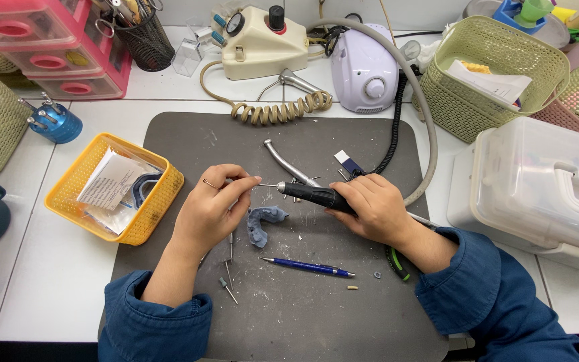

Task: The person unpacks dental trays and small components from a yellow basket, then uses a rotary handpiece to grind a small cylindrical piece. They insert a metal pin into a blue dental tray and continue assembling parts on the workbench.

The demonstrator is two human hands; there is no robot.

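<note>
Black handpiece lies across the middle of the grey mat, tip pointing left, gripped in the right hand w/ fingers wrapped round its rear half. Its metal nose sits just off the left fingertips. Left hand is pinched shut, thumb & forefinger closed on a thin bur at the handpiece tip; ring on one finger. Whether the bur is seated in the nose or just touching it, can't tell.

Right under the handpiece, btwn both hands, a grey-blue dental cast rests on the mat, touching nothing else that I can see. Below it a blue pencil lies flat, angled slightly, apart from both hands. Few loose burs near the left wrist. Silver drill handpiece lies above the black one, its lower end hidden behind it.

Left of the mat: yellow basket w/ papers inside. Right: clear plastic box w/ lid on. Back of table: cream control unit, coiled hose, white motor unit, green basket, pink drawers. Blue sleeves on both arms.
</note>
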